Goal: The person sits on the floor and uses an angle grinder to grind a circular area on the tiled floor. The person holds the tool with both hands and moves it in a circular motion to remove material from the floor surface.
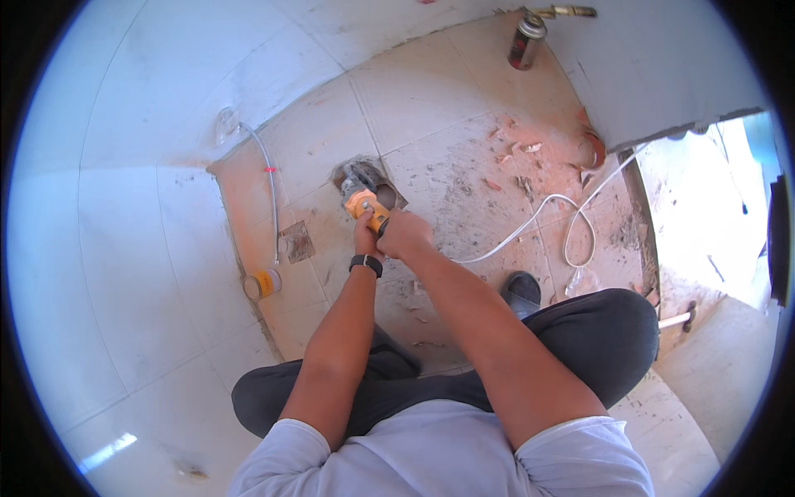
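Note:
Both my hands are closed around a yellow angle grinder (361, 204) with a grey metal head. My left hand (365, 238), below a black wristwatch, grips the body from the left side. Wrapped over the rear of the body is my right hand (405, 233). The grinder's head is at a rough, broken hole (339, 172) in the tiled floor, where the round mouth of a pipe (386, 195) shows beside the tool. From here the disc is hard to make out. A white cord (513, 234) emerges near my right forearm.
Orange dust and broken shards (530, 149) litter the floor at right. A gas canister with a torch head (527, 40) stands far right. At left are a flexible hose (272, 195), a yellow-labelled can (262, 285) and a small square recess (296, 242). Walls border both sides.

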Motion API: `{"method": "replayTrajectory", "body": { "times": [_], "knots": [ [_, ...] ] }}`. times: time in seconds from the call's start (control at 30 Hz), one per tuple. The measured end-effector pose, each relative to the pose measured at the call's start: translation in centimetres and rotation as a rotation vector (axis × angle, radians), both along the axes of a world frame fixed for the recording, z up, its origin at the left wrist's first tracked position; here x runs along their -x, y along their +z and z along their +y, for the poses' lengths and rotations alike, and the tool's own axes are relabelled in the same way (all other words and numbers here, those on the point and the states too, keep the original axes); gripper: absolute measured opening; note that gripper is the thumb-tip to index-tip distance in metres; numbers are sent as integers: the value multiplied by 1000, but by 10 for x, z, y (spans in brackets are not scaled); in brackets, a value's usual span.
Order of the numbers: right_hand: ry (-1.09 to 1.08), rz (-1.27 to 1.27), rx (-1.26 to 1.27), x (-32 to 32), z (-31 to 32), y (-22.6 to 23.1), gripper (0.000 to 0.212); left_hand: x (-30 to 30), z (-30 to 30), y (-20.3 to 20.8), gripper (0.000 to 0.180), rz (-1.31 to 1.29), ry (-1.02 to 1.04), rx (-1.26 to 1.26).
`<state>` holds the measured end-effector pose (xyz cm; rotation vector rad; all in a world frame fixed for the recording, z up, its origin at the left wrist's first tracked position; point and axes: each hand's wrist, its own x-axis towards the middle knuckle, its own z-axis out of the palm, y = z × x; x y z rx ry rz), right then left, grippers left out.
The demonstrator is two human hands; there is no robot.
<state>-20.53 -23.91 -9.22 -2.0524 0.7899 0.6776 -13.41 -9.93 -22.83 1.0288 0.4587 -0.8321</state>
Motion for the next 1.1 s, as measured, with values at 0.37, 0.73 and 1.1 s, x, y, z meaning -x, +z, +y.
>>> {"method": "replayTrajectory", "body": {
  "times": [0.37,0.73,1.1],
  "knots": [
    [-38,-6,-180,-5,-19,-14,48,5,-5,26,45,60,-76,-35],
    [14,45,-293,-7,-44,-18,48,11,-14,32,46,11,-36,-203],
    [-2,49,-317,-10,-48,-22,45,3,-8,16,47,21,-35,-190]
  ]
}}
